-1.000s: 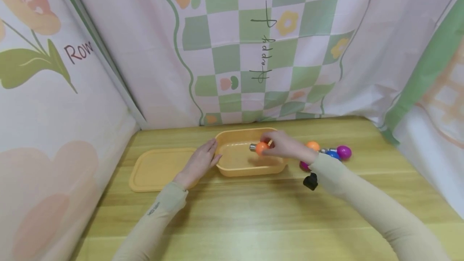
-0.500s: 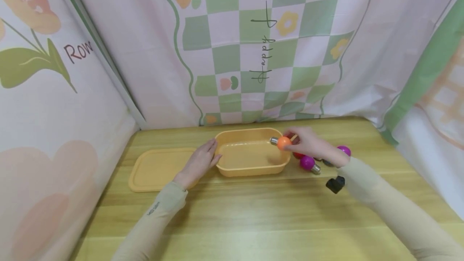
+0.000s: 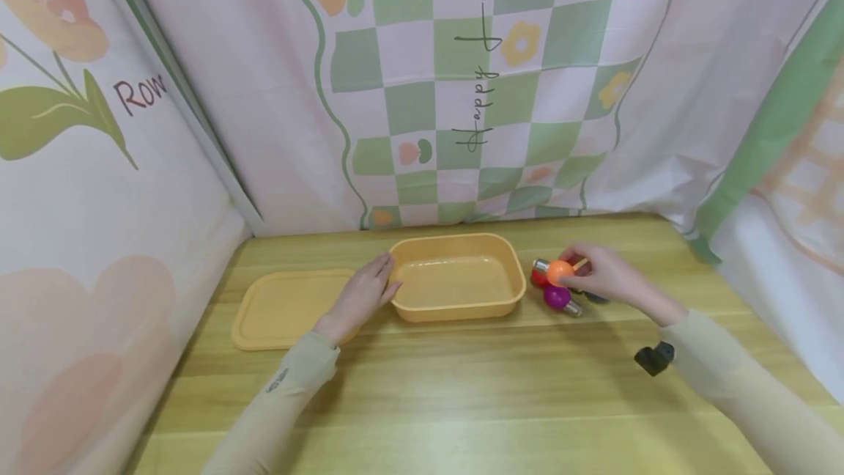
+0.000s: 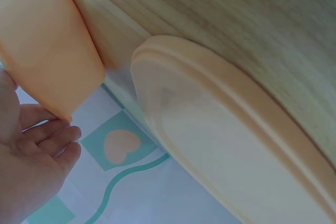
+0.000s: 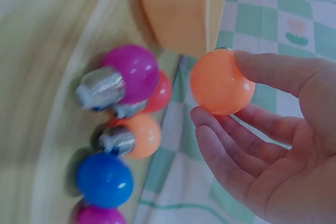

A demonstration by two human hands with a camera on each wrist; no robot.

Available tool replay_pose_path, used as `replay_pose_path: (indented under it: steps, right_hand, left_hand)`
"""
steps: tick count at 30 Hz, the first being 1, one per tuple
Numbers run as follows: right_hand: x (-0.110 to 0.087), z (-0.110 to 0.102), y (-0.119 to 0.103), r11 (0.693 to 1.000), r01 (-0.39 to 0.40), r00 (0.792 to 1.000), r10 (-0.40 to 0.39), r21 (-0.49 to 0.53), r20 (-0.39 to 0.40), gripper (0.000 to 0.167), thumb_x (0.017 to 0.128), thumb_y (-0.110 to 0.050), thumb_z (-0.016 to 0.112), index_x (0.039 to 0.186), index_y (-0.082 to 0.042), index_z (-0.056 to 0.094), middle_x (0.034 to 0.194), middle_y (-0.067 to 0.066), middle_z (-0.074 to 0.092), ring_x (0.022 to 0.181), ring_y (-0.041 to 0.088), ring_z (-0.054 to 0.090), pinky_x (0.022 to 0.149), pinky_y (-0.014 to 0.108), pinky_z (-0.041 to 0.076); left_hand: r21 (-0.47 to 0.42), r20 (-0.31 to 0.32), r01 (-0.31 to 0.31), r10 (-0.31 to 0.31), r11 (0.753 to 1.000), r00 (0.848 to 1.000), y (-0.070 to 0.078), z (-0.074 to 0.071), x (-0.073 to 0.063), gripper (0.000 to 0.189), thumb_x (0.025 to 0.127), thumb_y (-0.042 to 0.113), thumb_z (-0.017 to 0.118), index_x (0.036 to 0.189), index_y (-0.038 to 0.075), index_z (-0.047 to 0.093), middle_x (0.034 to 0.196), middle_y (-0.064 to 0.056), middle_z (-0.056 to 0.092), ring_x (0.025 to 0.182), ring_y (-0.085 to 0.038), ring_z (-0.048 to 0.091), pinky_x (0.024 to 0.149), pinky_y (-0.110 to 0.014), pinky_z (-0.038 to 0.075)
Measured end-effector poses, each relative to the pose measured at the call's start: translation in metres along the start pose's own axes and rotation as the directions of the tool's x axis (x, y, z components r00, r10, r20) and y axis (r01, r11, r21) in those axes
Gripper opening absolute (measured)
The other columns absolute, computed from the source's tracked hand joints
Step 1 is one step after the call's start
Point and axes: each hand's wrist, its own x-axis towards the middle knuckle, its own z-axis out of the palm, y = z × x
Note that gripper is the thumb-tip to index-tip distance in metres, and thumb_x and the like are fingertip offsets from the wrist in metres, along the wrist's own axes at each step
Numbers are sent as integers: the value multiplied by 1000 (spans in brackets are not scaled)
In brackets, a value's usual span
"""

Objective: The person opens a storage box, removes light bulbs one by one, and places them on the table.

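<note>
In the head view my right hand (image 3: 606, 273) pinches an orange light bulb (image 3: 560, 272) between thumb and fingers, its metal base pointing left. The right wrist view shows this orange bulb (image 5: 221, 83) held apart from the loose bulbs. Below and beside it lie a purple bulb (image 3: 557, 298) and a red bulb (image 3: 539, 277), partly covered. My left hand (image 3: 359, 295) rests its fingers against the left end of an orange-yellow plastic box (image 3: 458, 310). In the left wrist view the fingertips touch the corner of that box (image 4: 58, 51).
A matching flat lid (image 3: 283, 310) lies left of the box, partly under my left arm. The right wrist view also shows another orange bulb (image 5: 144, 136) and a blue bulb (image 5: 105, 180) on the wooden table (image 3: 448, 394). A patterned curtain (image 3: 422, 116) hangs behind.
My right hand has moved right, from above the box to over the loose bulbs, with the orange light bulb still in its fingers. The left hand has stayed at the box.
</note>
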Motion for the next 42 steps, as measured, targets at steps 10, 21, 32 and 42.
replay_pose_path:
  steps: [10, 21, 32, 42]
  right_hand:
    - [-21, 1, 27, 996, -1, 999, -3, -89, -52, 34, 83, -20, 79, 104, 4, 67, 97, 20, 72, 81, 27, 69, 68, 33, 61]
    - [-48, 6, 50, 995, -69, 997, 66, -71, -49, 39, 85, -26, 77, 106, 5, 66, 101, 24, 71, 85, 32, 70, 71, 41, 62]
    - [-64, 12, 63, 989, -144, 989, 143, -21, -24, 44, 86, -24, 76, 109, 11, 63, 105, 32, 68, 81, 33, 72, 63, 30, 62]
    - [-66, 19, 68, 985, -160, 987, 158, -66, -33, 39, 86, -24, 77, 105, 7, 63, 103, 30, 69, 80, 34, 73, 63, 35, 62]
  left_hand:
    - [17, -26, -7, 7, 1000, 1000, -2, -2, -2, 51, 97, 25, 63, 129, -15, 56, 134, -31, 58, 124, -41, 60, 105, -44, 54]
    - [42, -39, -24, 26, 999, 999, -3, 0, -3, 49, 97, 25, 63, 127, -14, 58, 133, -30, 59, 122, -39, 61, 104, -42, 55]
    - [34, -57, -37, 39, 999, 998, 0, -2, -3, 49, 96, 22, 65, 126, -16, 58, 131, -32, 59, 121, -41, 62, 103, -43, 56]
    - [42, -26, -36, 37, 998, 999, 1, -2, -1, 50, 98, 25, 62, 128, -14, 57, 134, -31, 58, 122, -39, 61, 104, -43, 55]
